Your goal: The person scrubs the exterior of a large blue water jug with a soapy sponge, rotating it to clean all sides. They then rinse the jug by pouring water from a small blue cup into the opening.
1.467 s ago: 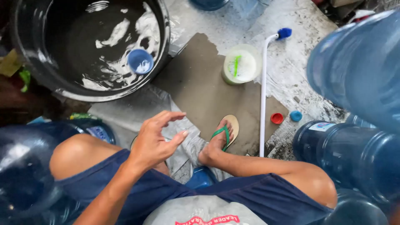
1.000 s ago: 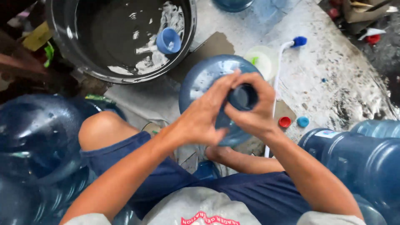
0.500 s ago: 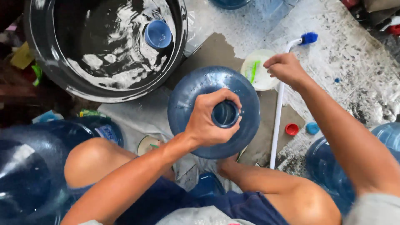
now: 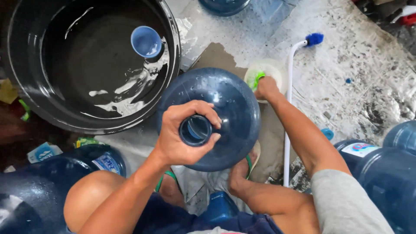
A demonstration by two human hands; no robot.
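A large blue water jug (image 4: pixel 229 108) stands upright between my legs, its open neck facing up. My left hand (image 4: pixel 182 134) wraps around that neck. My right hand (image 4: pixel 265 88) reaches past the jug into a small white bowl (image 4: pixel 277 69) on the ground, fingers closed on a green scrubbing pad (image 4: pixel 257 79). A long white bottle brush with a blue tip (image 4: pixel 289 108) lies just right of my right arm.
A big black tub (image 4: pixel 26 104) of soapy water with a blue cup (image 4: pixel 146 41) floating in it sits at the upper left. More blue jugs lie at the left (image 4: pixel 39 190), right (image 4: pixel 385 173) and top (image 4: pixel 223 5). The concrete floor is wet.
The jug was lifted in with both hands and set upright. My right hand then let go and reached to the white bowl, closing on the green pad. My left hand stayed on the neck.
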